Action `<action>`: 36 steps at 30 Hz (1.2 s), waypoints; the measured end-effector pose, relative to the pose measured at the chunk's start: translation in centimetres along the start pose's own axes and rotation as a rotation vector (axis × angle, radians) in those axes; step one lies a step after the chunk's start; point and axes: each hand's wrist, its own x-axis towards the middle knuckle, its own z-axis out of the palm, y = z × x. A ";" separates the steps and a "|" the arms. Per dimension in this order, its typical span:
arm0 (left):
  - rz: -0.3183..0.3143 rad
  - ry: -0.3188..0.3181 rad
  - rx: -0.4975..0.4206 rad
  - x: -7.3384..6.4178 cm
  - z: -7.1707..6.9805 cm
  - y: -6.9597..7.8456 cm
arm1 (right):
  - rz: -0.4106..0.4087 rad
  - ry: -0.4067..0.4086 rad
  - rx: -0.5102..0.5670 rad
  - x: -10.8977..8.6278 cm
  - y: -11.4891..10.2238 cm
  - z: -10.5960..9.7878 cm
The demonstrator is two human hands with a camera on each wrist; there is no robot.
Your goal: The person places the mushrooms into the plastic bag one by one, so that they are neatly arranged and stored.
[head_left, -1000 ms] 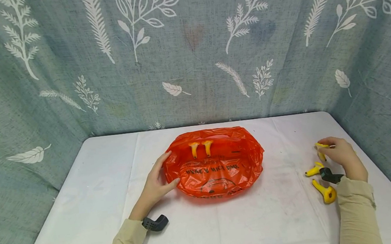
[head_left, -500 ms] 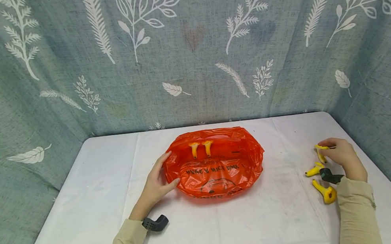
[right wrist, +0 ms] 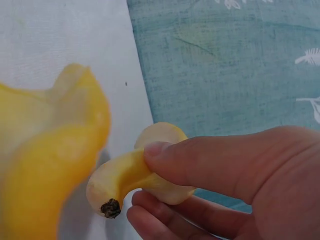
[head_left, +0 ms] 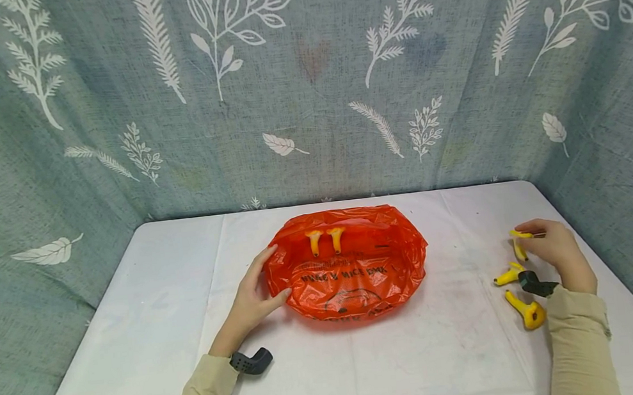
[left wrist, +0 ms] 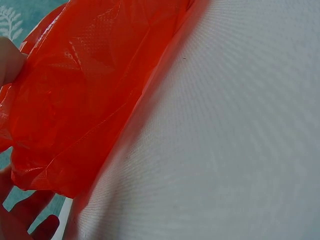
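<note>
A red plastic bag point(head_left: 355, 290) with black print stands spread wide in the middle of the table. My left hand point(head_left: 249, 304) holds it at its left side, thumb at the front rim and fingers at the far rim. Two toy banana peels point(head_left: 336, 240) lie inside, near the back. At the right, my right hand point(head_left: 560, 255) pinches another toy banana peel point(right wrist: 127, 172), yellow with pale flaps and a dark tip, between thumb and fingers. Beside the right wrist lie another yellow peel point(head_left: 509, 276) and, nearer, one more yellow peel point(head_left: 528, 315).
A white cloth point(head_left: 415, 367) covers the table. Grey-green curtains point(head_left: 309, 127) with white leaf patterns hang behind and at both sides. Each wrist carries a black camera, the left wrist's camera point(head_left: 253, 362) standing near the bag.
My right hand shifts slightly with the toy banana peel, dipping a little and rising again. The left hand and the bag keep their place.
</note>
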 end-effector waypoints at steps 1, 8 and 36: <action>-0.002 0.000 0.003 0.0 0.0 0.0 | 0.000 -0.003 0.005 0.0 0.0 -0.1; -0.011 -0.002 0.003 0.0 0.0 -0.1 | -0.010 -0.037 0.038 -0.3 -0.3 -0.5; -0.016 -0.001 0.005 -0.1 0.0 -0.5 | -0.148 0.053 -0.003 -0.4 -3.3 -0.2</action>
